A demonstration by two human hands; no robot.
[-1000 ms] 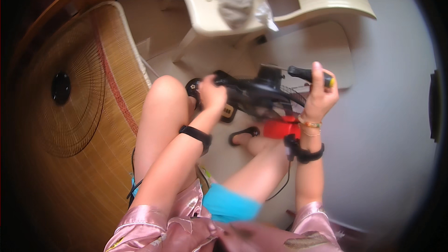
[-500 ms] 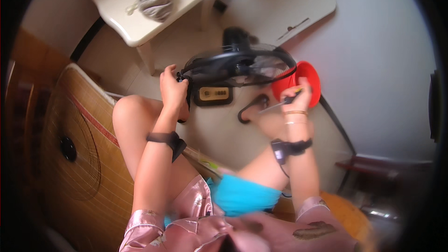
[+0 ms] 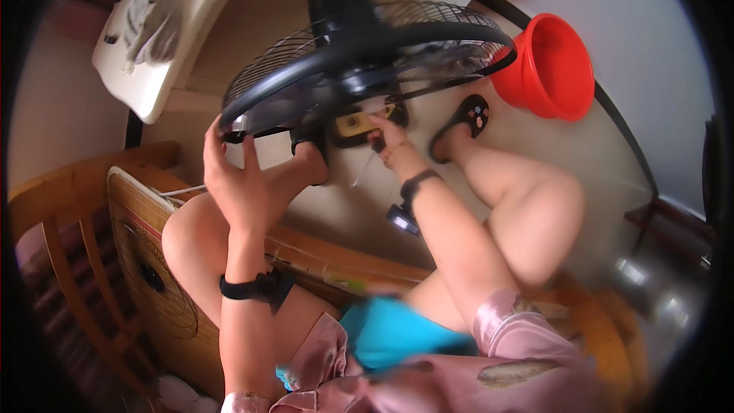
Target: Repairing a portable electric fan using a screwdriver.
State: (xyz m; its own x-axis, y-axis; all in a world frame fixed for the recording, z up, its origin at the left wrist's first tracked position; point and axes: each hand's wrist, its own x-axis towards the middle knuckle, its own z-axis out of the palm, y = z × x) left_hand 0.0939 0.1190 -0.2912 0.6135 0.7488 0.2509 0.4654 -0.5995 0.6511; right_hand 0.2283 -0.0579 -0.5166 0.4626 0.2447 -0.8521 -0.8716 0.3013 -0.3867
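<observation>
A black floor fan point(image 3: 359, 46) with a wire cage and a thick black rim leans in front of me. My left hand point(image 3: 235, 183) grips the left end of that rim, thumb and fingers on either side. Under the fan's hub, my right hand point(image 3: 391, 139) is closed around a screwdriver point(image 3: 378, 142), its thin shaft pointing down toward the floor. One finger of this hand reaches up near the hub. Part of the handle is hidden by the fingers. Below the cage shows a black base with a tan control panel point(image 3: 353, 124), partly covered by my right hand.
A round wire grille point(image 3: 157, 279) lies on a woven mat to my left, by a wooden chair frame point(image 3: 65, 260). A red bucket point(image 3: 562, 69) stands at the right. A white table point(image 3: 141, 92) with a grey cloth point(image 3: 153, 23) is at the far left.
My right hand has moved left with the screwdriver, from beside the bucket to beneath the fan's hub. The fan now appears nearer and larger, and my left hand is lower and further left.
</observation>
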